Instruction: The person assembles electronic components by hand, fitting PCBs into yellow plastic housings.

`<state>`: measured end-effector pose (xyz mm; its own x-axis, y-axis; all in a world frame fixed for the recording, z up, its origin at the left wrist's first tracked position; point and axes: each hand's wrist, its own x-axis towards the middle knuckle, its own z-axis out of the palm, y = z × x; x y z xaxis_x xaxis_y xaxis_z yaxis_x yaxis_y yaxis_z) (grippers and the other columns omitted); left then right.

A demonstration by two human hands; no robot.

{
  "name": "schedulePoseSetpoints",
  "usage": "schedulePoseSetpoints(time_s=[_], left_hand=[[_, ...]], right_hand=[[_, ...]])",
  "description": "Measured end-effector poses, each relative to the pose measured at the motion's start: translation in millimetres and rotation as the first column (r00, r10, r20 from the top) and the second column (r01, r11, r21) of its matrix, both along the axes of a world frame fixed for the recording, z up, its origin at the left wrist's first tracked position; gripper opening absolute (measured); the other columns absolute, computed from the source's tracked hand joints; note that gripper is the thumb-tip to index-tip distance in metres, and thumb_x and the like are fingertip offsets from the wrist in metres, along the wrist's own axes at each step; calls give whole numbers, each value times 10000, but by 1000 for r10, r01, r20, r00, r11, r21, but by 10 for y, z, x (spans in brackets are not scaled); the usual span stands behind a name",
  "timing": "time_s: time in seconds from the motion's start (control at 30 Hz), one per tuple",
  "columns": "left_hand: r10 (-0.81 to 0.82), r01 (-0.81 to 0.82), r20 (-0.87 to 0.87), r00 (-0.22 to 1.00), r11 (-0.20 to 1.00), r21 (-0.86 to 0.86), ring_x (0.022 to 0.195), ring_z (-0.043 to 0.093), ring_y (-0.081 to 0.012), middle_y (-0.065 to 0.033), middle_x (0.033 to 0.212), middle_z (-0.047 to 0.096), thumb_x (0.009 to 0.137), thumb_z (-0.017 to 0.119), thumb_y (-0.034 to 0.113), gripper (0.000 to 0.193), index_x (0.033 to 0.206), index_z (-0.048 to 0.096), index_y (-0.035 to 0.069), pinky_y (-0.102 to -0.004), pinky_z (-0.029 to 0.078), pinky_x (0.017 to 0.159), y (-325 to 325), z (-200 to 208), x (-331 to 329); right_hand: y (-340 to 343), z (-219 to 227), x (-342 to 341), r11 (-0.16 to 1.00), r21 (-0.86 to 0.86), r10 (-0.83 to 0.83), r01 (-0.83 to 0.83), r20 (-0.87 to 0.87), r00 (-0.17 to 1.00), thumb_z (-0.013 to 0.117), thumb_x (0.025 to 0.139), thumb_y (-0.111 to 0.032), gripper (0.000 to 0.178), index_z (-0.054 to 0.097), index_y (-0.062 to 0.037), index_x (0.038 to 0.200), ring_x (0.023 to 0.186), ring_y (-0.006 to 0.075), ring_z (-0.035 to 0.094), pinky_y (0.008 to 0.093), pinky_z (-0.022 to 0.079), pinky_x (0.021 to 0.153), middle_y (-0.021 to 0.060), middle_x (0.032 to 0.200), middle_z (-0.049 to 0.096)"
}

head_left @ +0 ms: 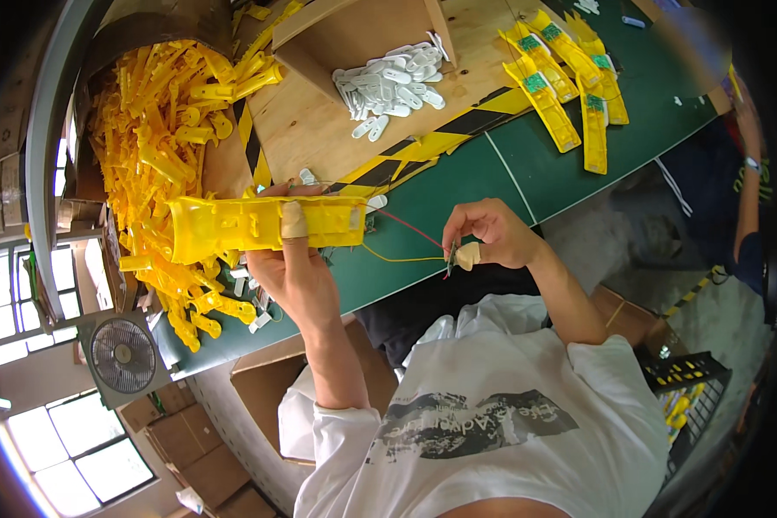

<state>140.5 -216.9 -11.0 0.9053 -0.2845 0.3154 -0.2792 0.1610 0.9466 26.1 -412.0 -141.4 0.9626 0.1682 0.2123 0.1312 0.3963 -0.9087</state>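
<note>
1. From my end: L hand [302,285], centre-left of frame, grips the yellow housing [233,226]. Thumb presses flat across its near face, toward the RH end; other fingers go behind it, mostly hidden, w/ a bit showing above the top edge.
2. R hand [505,235], just right of centre, pinches a small dark part [451,255] btwn thumb & fingertips; too small to make out detail.
3. Red wire [413,225] and yellow wire [401,259] span the gap btwn housing's RH end & R hand, so they're in the way there.
4. Both thumbs have a tan wrap at the tip.
5. Heap of yellow parts [151,129] fills upper left, spilling down behind the housing's LH end.
6. Top centre: cardboard box [315,43] on its side, white pieces [397,82] spilling out.
7. Upper right: yellow shells w/ green boards [548,112] lie on the green table [457,181], well apart from R hand.
8. Striped tape [457,129] edges the wood board [298,121], upper centre.
9. Far right: co-worker's arm [748,138].
</note>
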Motion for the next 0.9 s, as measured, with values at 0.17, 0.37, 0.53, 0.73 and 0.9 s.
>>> schedulePoseSetpoints(time_s=[0.17, 0.37, 0.53, 0.73, 0.9], left_hand=[[96, -98, -37, 995, 993, -59, 907, 667, -237, -194, 1034, 667, 1000, 546, 123, 292, 1224, 470, -47, -356, 550, 836, -30, -57, -71], [135, -134, -46, 990, 991, 32, 705, 628, -250, -175, 1072, 556, 864, 443, -31, 575, 1399, 269, 88, -380, 572, 633, -9, -389, -127], [-62, 71, -93, 994, 993, 98, 702, 634, -235, -197, 1204, 504, 876, 508, 16, 629, 1434, 228, 94, -331, 540, 525, -43, -541, -384], [-302, 291, 10, 953, 927, 236, 801, 684, -217, -230, 1319, 509, 976, 566, 129, 253, 1187, 478, 22, -299, 577, 552, -56, -892, -416], [-263, 281, -282, 923, 959, 25, 791, 697, -216, -248, 1336, 514, 1024, 521, 179, 182, 1060, 485, 5, -278, 590, 550, -201, -947, -464]], right_hand=[[94, -42, -144, 876, 463, -95, 138, -114, 989, 803, 838, -250, 338, 633, 11, 968, 768, 95, 661, 202, 525, 631, 52, 839, 647], [107, -64, -189, 851, 505, -90, 142, -127, 988, 727, 887, -140, 369, 617, 73, 1167, 810, 142, 690, 258, 587, 739, 118, 972, 694], [131, 118, -97, 825, 553, 11, 112, -214, 977, 699, 896, -114, 352, 633, 78, 1182, 891, 165, 712, 266, 605, 730, 159, 1044, 711], [116, 194, -8, 965, 169, -115, 198, -406, 907, 696, 918, -125, 238, 669, 46, 1082, 748, 148, 709, 229, 589, 645, 143, 961, 728], [188, 103, 43, 918, 141, -312, 370, -315, 896, 737, 871, -35, 216, 665, 51, 1054, 869, 149, 694, 279, 566, 799, 111, 951, 714]])
